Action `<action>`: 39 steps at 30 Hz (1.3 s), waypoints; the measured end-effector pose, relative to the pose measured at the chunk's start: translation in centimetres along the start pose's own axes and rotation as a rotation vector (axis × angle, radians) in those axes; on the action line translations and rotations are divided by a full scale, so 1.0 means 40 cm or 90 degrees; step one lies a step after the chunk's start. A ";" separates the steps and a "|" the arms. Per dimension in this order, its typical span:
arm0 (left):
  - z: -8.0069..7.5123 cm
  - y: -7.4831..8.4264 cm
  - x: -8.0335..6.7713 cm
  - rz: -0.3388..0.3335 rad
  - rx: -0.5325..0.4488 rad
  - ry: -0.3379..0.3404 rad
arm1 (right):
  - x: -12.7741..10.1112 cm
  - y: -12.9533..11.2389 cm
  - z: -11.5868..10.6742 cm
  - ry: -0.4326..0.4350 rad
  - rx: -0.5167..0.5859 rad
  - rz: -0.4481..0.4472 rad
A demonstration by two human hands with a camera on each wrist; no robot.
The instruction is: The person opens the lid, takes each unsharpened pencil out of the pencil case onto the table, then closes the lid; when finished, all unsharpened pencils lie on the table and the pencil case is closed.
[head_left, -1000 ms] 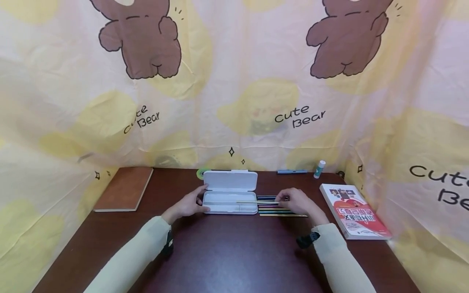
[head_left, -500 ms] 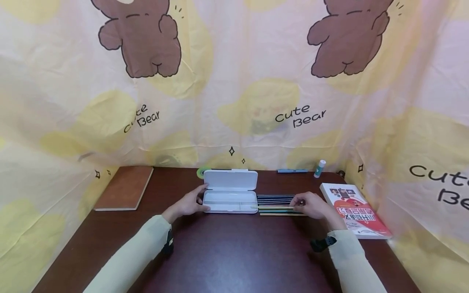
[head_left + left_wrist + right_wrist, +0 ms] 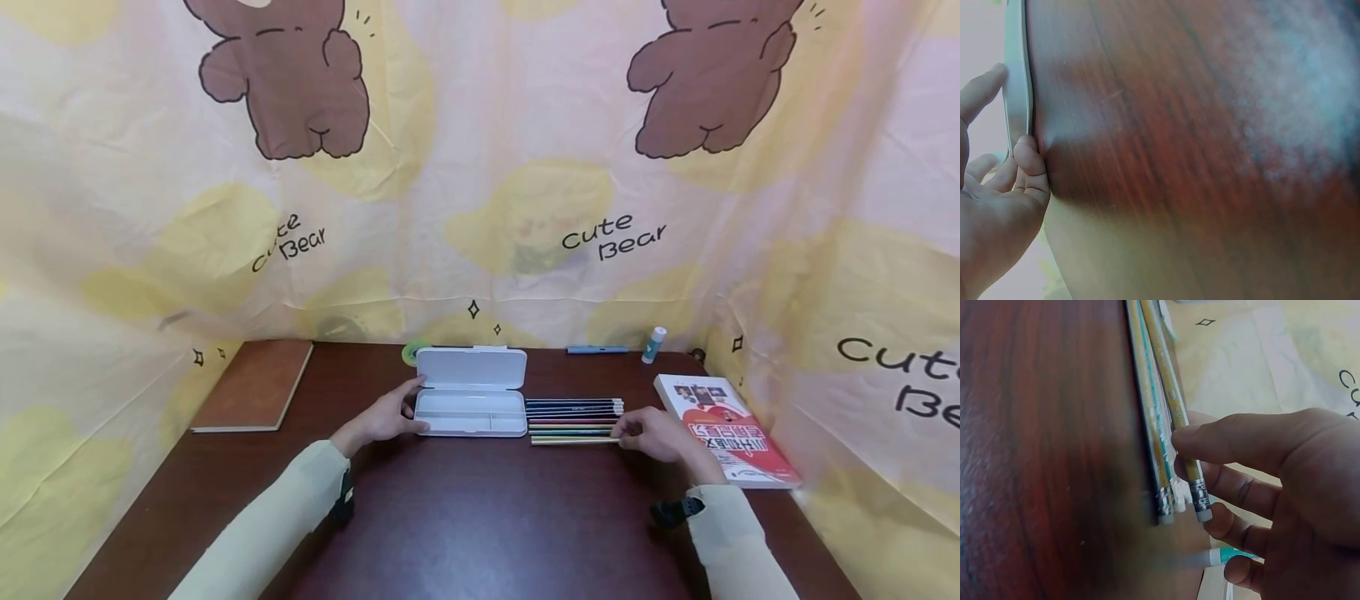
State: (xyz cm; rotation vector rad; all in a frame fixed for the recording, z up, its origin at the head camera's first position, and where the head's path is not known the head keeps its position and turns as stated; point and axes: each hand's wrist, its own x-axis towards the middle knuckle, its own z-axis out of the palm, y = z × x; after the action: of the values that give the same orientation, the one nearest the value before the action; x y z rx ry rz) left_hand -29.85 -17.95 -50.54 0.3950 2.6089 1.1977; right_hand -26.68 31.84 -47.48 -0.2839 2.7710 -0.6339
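Head view: "Cute Bear" curtain behind pencils.

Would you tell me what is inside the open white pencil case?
The pencil case tray shows only its white dividers; no pencils lie in it. The left hand covers its left end, so that corner is hidden.
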 end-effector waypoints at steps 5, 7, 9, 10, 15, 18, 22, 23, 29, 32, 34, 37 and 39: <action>0.000 0.001 -0.002 -0.005 0.001 0.002 | -0.002 0.009 0.008 -0.013 0.016 0.026; 0.000 0.002 -0.002 -0.004 0.001 0.001 | -0.002 0.010 0.010 -0.009 0.014 0.033; 0.000 0.003 -0.002 -0.002 0.001 0.002 | -0.002 0.010 0.013 0.000 0.007 0.044; 0.001 0.004 -0.001 -0.002 0.001 0.002 | -0.001 0.010 0.015 0.002 0.006 0.050; 0.003 0.004 -0.002 -0.002 0.002 0.004 | -0.001 0.013 0.019 0.011 -0.006 0.051; 0.005 0.002 -0.003 0.001 0.003 0.003 | -0.001 0.013 0.020 0.017 -0.012 0.042; 0.004 0.003 -0.003 0.002 0.006 0.005 | 0.000 0.011 0.019 0.026 -0.016 0.032; 0.003 0.003 -0.004 0.001 0.006 0.005 | 0.000 0.010 0.018 0.029 -0.015 0.026; 0.002 0.004 -0.005 0.001 0.003 0.006 | 0.016 -0.017 0.006 0.043 0.010 0.005; 0.003 0.004 -0.005 0.001 -0.002 0.005 | 0.028 -0.038 0.001 0.052 0.028 -0.007; 0.003 0.002 -0.004 0.001 -0.005 0.006 | 0.037 -0.053 -0.001 0.058 0.039 -0.019; 0.003 -0.002 -0.002 0.003 -0.005 0.007 | 0.054 -0.075 -0.003 0.063 0.057 -0.034; 0.003 -0.003 0.000 0.003 -0.004 0.006 | 0.066 -0.089 -0.003 0.070 0.074 -0.032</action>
State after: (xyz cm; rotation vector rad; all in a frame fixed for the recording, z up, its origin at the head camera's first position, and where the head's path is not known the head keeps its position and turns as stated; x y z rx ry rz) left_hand -29.82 -17.96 -50.71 0.3946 2.6129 1.2119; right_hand -28.74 28.06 -46.39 -0.3040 2.8237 -0.8446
